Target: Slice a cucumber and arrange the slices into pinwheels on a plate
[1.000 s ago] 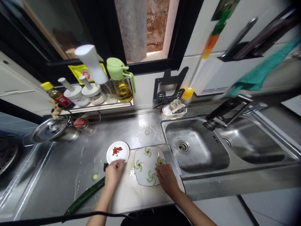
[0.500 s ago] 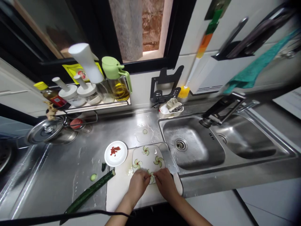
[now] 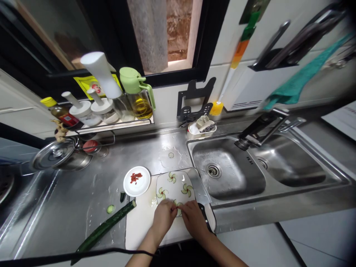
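A squarish plate (image 3: pixel 178 181) lies on the white cutting board (image 3: pixel 139 226), bearing several pinwheels of thin cucumber slices (image 3: pixel 187 190) with red centres. Over the nearest pinwheel, my left hand (image 3: pixel 164 217) and my right hand (image 3: pixel 194 218) meet, fingertips pinched. A tiny red goji berry (image 3: pixel 177 207) shows between the fingertips; they hide most of it. Left of the plate is a small white dish (image 3: pixel 144 189) of goji berries (image 3: pixel 135 178). A kitchen knife (image 3: pixel 203 213) lies beside my right hand, its blade along the plate's right edge and its black handle partly covered.
A long cut cucumber (image 3: pixel 105 230) lies left of the board, near a cucumber end piece (image 3: pixel 110 209). To the right is a double sink (image 3: pixel 230 170) with a faucet (image 3: pixel 258 129). A seasoning rack (image 3: pixel 116 126) and a lidded pot (image 3: pixel 62 155) stand at the back left.
My right hand has shifted slightly left and down, its fingertips closer to my left hand's, and more of the knife handle shows. My left hand stays almost still; the view shifts slightly.
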Tool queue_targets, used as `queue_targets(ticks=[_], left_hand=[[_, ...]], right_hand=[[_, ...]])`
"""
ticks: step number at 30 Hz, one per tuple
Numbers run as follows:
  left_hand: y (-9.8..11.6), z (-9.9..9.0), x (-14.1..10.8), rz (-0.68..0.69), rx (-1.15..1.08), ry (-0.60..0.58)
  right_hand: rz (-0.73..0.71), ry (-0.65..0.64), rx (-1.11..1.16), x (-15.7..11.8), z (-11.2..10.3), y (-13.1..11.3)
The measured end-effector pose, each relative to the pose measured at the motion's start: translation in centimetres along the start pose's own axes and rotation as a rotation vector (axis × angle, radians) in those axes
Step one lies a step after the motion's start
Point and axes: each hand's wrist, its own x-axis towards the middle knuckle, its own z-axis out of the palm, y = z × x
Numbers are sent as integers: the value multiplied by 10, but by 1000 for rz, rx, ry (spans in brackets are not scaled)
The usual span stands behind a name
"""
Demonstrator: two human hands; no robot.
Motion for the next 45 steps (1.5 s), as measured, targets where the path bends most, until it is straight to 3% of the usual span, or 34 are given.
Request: queue_targets(ticks=[12, 21, 24, 28, 32, 36, 40, 45], left_hand=[[1, -3, -2, 20, -23, -9], [-7, -11, -8, 25, -99, 79], [-18, -16, -16, -58, -121, 195], [-37, -17, -26, -307, -125, 337], [-46, -12, -28, -448, -262, 283], [-42, -5, -22, -466, -394, 219], [-38, 2, -17, -524, -661, 213], [-39, 5, -16, -536, -856, 222]], right_hand=[[-6, 1, -22, 2, 1, -1], [16, 33, 23, 2, -5, -1], [36, 103, 45, 1, -9, 7], [184, 223, 0, 2, -11, 24], [309, 211, -81, 9, -10, 34], [356, 118, -111, 18, -13, 31], [476, 20, -110, 25, -21, 23], [505, 0, -63, 29, -25, 21]])
